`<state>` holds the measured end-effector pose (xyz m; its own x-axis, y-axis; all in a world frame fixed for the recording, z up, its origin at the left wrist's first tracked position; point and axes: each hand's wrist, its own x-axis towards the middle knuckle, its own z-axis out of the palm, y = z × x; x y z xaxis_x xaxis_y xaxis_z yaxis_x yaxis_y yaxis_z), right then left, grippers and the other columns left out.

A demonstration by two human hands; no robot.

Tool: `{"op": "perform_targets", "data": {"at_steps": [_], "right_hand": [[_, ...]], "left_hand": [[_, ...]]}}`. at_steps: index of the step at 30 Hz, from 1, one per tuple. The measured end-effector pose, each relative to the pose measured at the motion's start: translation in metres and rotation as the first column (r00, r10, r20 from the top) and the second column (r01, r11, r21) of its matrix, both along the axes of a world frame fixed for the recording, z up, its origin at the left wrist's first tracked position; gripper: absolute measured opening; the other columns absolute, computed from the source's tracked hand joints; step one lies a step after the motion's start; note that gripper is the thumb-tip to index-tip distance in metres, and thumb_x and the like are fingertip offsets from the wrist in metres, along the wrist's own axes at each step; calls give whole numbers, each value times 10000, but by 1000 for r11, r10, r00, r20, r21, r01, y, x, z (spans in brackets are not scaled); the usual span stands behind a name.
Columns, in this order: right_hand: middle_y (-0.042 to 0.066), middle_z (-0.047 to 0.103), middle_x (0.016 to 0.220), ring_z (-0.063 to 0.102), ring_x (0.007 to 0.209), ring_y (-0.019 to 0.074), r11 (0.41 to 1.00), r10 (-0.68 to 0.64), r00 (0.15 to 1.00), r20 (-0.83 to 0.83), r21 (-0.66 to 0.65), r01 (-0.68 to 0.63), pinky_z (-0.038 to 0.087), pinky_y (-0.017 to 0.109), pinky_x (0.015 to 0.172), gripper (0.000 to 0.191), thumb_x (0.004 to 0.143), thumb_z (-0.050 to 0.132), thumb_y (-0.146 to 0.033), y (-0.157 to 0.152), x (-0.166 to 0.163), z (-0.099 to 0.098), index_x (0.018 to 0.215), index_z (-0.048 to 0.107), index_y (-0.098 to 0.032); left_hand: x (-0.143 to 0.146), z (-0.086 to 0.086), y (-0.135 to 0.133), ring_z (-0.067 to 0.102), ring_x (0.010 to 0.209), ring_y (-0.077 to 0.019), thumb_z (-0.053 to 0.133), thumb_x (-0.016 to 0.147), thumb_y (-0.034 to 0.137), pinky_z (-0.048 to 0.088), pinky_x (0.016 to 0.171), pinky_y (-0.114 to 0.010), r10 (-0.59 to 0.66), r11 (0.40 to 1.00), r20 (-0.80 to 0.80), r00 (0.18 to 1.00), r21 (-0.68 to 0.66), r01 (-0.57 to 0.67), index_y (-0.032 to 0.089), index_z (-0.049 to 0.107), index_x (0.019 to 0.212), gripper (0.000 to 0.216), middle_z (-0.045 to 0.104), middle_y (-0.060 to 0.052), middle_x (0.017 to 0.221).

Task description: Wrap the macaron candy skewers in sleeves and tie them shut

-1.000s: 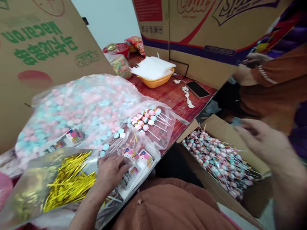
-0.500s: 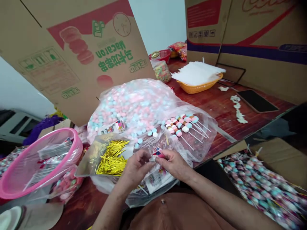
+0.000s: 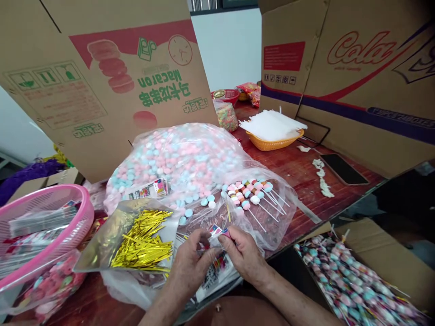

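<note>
Between my two hands is a small printed plastic wrapper (image 3: 215,230), its red and blue corner showing above the fingers. My left hand (image 3: 193,260) pinches its left side, and my right hand (image 3: 243,253) grips its right edge with thumb and forefinger. Whether anything is inside the wrapper I cannot tell. Under the hands lie more printed wrappers (image 3: 212,276) on clear plastic. Left of my left hand, gold twist ties (image 3: 146,244) fill an open pouch. Beyond my right hand, marshmallow skewers (image 3: 249,194) rest on a plastic bag.
A large clear bag of pink and blue marshmallows (image 3: 183,158) sits behind. White sticks (image 3: 273,124) pile in a yellow basket (image 3: 272,144). A pink basket (image 3: 86,217) stands left, a phone (image 3: 344,169) right. Wrapped skewers fill a carton (image 3: 387,240) below. Tall cardboard boxes (image 3: 118,113) rise behind.
The view has shifted, so the table's things sit further left and most of them lower in the picture. Both hands still hold the wrapper, with small finger movements.
</note>
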<state>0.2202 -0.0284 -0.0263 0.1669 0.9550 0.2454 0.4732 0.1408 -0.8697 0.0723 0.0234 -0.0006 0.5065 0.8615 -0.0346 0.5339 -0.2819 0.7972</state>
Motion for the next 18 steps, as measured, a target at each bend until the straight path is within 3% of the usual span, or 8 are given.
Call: {"op": "perform_targets", "data": {"at_steps": [3, 5, 7, 10, 11, 13, 15, 18], "right_hand": [[-31, 391, 531, 365, 523, 96, 999, -20, 999, -27, -41, 19, 291, 227, 497, 374, 887, 352, -366, -1, 10, -5, 559, 361, -188], [-32, 381, 507, 363, 501, 97, 991, -94, 995, -25, -94, 91, 294, 225, 481, 415, 896, 330, -408, 2, 27, -6, 545, 373, -191], [-7, 451, 553, 419, 540, 116, 965, -206, 966, 158, -132, 228, 321, 234, 507, 395, 891, 351, -412, 9, 50, -8, 579, 442, -186], [79, 581, 727, 524, 675, 183, 912, -195, 753, 629, -167, 376, 350, 280, 579, 200, 829, 472, -279, 19, 83, -15, 686, 556, -168], [99, 600, 745, 543, 684, 196, 903, -150, 685, 713, -183, 389, 350, 290, 583, 154, 808, 476, -207, 20, 92, -18, 699, 575, -164], [105, 612, 696, 556, 623, 195, 890, -105, 630, 769, -211, 405, 345, 294, 557, 203, 796, 422, -112, 17, 108, -21, 691, 589, -162], [85, 600, 624, 546, 555, 184, 909, -121, 640, 759, -174, 379, 352, 293, 533, 249, 817, 386, -125, 5, 123, -18, 667, 580, -171], [54, 624, 679, 576, 588, 174, 978, -177, 740, 649, 28, 209, 414, 278, 558, 207, 855, 413, -245, -23, 143, -4, 769, 591, -187]], "left_hand": [[3, -7, -5, 484, 551, -123, 577, 753, 342, 376, 540, -214, 9, 1000, 44, 999, -5, -9, 179, 578, 657, 189, 559, 7, 582], [1, -6, -3, 485, 551, -119, 551, 778, 322, 369, 545, -211, -39, 998, 36, 999, 54, 37, 180, 593, 647, 197, 562, 7, 577], [-3, -4, 1, 497, 557, -121, 510, 808, 305, 373, 548, -213, -41, 994, 39, 998, 104, 36, 182, 604, 656, 217, 569, 3, 582], [-14, -1, 6, 538, 599, -136, 471, 834, 276, 405, 577, -225, -40, 983, 78, 996, 183, 25, 183, 615, 690, 223, 603, -15, 626], [-17, -1, 8, 564, 647, -147, 472, 835, 261, 424, 618, -237, -59, 973, 89, 994, 229, 37, 184, 628, 732, 202, 631, -28, 674], [-24, 1, 11, 598, 767, -168, 477, 837, 230, 440, 725, -271, -112, 938, 85, 990, 339, 77, 190, 644, 840, 171, 674, -50, 790], [-30, 3, 14, 604, 831, -172, 481, 839, 203, 434, 779, -294, -161, 889, 49, 986, 440, 124, 201, 639, 918, 176, 690, -54, 867], [-35, 7, 19, 605, 800, -161, 483, 844, 189, 430, 762, -306, -243, 797, -3, 970, 570, 201, 209, 618, 967, 184, 695, -48, 889]]}}
